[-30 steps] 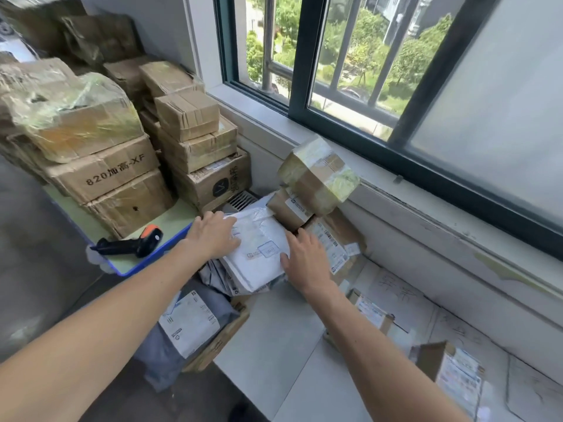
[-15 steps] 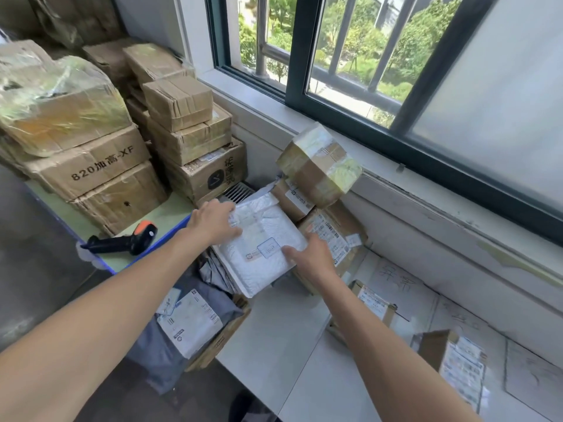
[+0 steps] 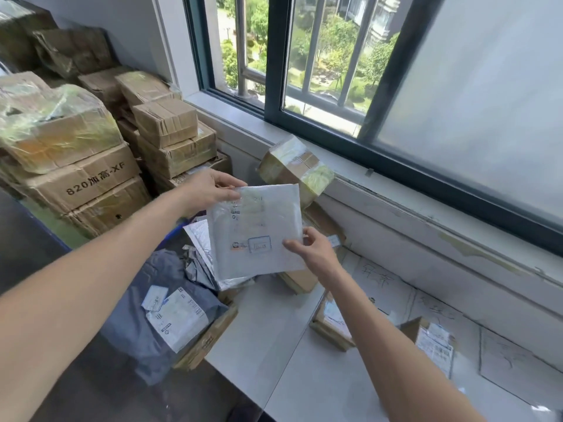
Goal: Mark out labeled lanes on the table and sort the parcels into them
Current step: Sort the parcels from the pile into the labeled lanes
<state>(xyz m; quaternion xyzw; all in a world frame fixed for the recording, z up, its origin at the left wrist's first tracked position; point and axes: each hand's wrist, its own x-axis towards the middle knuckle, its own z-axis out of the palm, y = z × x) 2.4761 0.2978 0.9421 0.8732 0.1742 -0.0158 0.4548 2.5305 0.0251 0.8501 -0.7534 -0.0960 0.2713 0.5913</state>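
A: Left hand [image 3: 210, 190]?
B: Thumb and fingers pinch the top-left corner of the flat white plastic mailer [image 3: 256, 233], held up at centre frame above the pile.
A: Orientation?
B: Printed face toward the camera. Near square, longer side roughly upright.
A: Right hand [image 3: 313, 248]?
B: Fingertips pinch its right edge, low down.
A: Next move?
B: Likely to the hand-lettered paper lane labels [image 3: 377, 281] on the white table [image 3: 274, 336], lower right. Right hand is nearer.
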